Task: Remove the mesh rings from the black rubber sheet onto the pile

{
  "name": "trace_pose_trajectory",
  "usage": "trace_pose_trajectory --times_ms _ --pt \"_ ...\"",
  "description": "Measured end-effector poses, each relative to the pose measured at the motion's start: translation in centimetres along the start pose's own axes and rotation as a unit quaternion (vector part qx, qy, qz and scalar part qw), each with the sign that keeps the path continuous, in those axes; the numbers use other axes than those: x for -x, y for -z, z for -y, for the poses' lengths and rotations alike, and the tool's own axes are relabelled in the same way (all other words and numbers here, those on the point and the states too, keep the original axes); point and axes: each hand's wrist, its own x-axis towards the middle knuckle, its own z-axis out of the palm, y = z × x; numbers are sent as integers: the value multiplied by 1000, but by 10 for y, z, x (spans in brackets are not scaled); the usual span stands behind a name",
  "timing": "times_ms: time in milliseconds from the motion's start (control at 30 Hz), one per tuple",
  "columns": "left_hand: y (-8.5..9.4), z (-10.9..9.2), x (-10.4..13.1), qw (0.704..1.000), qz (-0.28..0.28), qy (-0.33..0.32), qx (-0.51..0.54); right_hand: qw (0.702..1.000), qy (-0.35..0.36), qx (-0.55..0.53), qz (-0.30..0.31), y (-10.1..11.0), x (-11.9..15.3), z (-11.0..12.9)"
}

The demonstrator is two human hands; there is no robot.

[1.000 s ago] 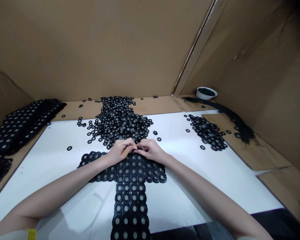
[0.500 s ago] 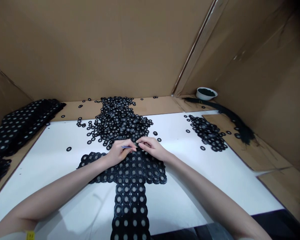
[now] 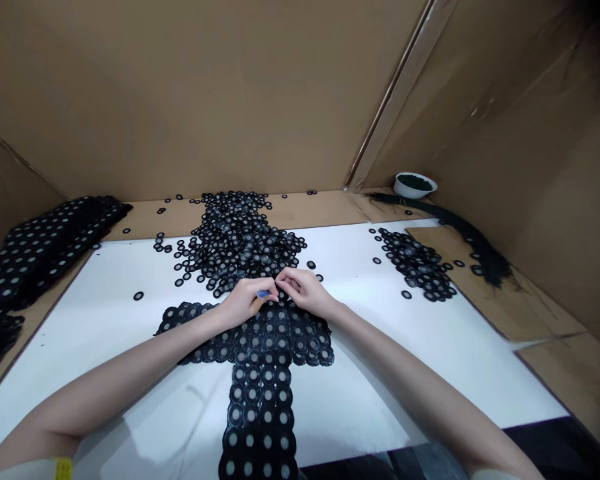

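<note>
My left hand [image 3: 244,301] is closed around a slim blue stick-like tool [image 3: 263,294]; its tip is hidden by the fingers. Close on the right, my right hand [image 3: 305,291] has thumb and fingers pinched together, almost meeting the left fingertips. Whatever lies in that pinch is too small to make out. Both hands are at the far edge of a panel of joined black rings [image 3: 261,377], which runs down toward me and spreads to both sides. A heap of loose black rings [image 3: 240,233] begins just beyond the fingers.
A smaller group of rings [image 3: 415,265] lies at right on the white board [image 3: 350,250]. Beyond it are a bundle of dark strands [image 3: 473,243] and a white bowl [image 3: 415,192] of dark green bits. Folded ring panels [image 3: 45,247] lie at left. Cardboard walls [image 3: 230,93] surround the work surface.
Both hands have drawn slightly closer together at the panel's far edge. The blue tool has turned and shows shorter in my left hand. My right fingers have closed into a tighter pinch.
</note>
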Motion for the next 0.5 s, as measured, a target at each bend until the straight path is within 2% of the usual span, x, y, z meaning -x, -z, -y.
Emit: trace_pose_trajectory --times_ms 267,500 --pt "-3 2 -1 1000 15 -1 19 1000 10 -2 -8 -2 -1 3" --pt "4 4 3 996 -36 30 73 999 -28 -16 -22 5 -3 8"
